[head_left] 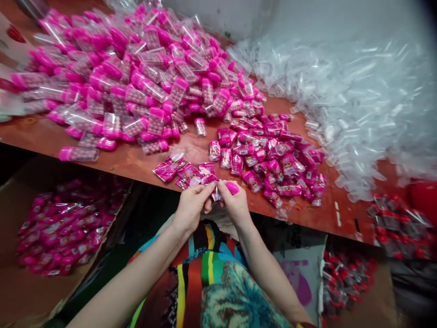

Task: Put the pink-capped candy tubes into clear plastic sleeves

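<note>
Close to the front edge of the table, my two hands meet with fingers pinched. My right hand is closed round a small candy bottle with a pink cap; the cap sticks out beside the thumb. My left hand pinches the other end, where a bit of shiny printed wrap shows between the fingertips. Most of the bottle is hidden by my fingers. Just beyond lie flat pink printed wrappers. To their right is a heap of small bottles in pink printed wraps.
A large pile of unwrapped pink-capped candy bottles covers the back left. Clear plastic pieces are heaped at the right. Below the table stand a carton of wrapped bottles and, right, one of red-capped pieces.
</note>
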Demonstrator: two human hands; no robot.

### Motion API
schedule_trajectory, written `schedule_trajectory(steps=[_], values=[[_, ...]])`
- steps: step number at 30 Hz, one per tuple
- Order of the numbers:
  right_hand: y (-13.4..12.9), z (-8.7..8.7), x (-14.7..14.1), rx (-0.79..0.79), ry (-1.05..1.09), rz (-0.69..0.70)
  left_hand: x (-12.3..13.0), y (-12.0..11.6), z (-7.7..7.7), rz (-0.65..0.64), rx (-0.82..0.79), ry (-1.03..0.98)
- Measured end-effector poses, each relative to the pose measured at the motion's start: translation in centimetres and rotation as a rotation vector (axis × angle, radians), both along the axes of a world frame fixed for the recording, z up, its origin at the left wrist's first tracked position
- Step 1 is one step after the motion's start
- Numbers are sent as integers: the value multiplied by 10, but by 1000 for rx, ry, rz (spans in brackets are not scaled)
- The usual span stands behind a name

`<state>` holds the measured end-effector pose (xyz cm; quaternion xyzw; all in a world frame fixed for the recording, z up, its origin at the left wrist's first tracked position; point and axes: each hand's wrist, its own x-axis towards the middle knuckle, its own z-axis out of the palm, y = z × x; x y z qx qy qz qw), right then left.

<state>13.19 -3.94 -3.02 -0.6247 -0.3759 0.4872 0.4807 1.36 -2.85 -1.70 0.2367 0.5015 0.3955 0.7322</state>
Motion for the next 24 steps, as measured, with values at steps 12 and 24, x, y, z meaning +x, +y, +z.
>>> schedule_trajectory(steps=[12, 24], values=[[-11, 18, 32, -154, 773, 125, -3, 8, 11, 179, -94, -156], [-34, 20, 2, -29, 259, -43, 7, 3, 11, 196, -90, -107]])
